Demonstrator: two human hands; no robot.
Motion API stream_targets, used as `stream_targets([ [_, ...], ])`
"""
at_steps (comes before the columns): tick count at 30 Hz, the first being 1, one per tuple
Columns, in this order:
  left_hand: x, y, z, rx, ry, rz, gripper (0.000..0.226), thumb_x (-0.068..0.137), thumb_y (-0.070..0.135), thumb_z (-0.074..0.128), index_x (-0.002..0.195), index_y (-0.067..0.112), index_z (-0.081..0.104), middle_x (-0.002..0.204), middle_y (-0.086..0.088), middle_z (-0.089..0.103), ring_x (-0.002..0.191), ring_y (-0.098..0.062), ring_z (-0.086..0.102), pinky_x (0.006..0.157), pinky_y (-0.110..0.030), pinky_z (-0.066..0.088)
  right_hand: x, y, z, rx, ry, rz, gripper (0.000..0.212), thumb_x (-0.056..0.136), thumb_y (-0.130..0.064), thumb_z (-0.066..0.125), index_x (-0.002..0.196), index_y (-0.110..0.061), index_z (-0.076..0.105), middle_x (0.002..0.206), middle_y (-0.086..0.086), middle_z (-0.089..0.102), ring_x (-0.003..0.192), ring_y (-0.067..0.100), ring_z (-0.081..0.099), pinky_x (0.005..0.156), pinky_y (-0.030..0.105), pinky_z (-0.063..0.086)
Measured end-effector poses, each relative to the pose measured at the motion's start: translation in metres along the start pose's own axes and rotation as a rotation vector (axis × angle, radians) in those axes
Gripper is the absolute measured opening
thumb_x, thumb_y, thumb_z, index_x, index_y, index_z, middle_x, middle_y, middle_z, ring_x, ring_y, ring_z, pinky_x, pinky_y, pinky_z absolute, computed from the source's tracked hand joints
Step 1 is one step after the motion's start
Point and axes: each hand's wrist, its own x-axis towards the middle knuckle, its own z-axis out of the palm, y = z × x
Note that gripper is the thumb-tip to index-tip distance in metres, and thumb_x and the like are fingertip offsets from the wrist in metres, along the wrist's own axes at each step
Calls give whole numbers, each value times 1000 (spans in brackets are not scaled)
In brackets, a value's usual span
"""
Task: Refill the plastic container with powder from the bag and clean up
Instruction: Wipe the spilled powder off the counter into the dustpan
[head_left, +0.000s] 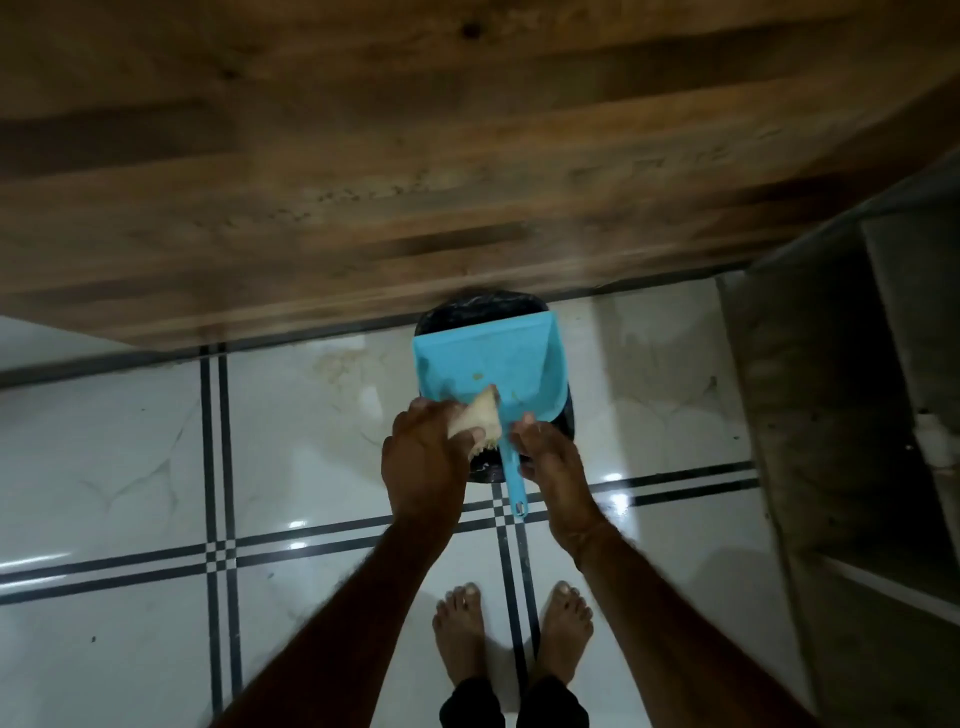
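Note:
A light blue dustpan (485, 358) hangs tilted over a black bin (480, 307) that stands on the floor at the table's edge. A few yellowish specks of powder cling inside the pan. My right hand (553, 470) grips the dustpan at its rear edge, where the handle (511, 480) starts. My left hand (423, 460) holds a beige wad, a cloth or small brush (477, 420), pressed against the pan's inner rear corner. The plastic container and the powder bag are not in view.
A wooden tabletop (415, 156) fills the upper half and overhangs the bin. The floor (114, 467) is glossy white tile with dark lines and a faint powder smear (337, 364). Grey shelving (857, 389) stands at the right. My bare feet (511, 634) are below.

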Motion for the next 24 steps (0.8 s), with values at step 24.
stream_targets([
  [24,-240,449,-205,-609,-550,122,39,90,32,75,123,14,67,113,-8,75,95,-20,74,80,-39,64,-407,-267,-270,511,193,-228,31,98,-22,68,128,-16,68,119,10,78,108,28,75,92,41,62],
])
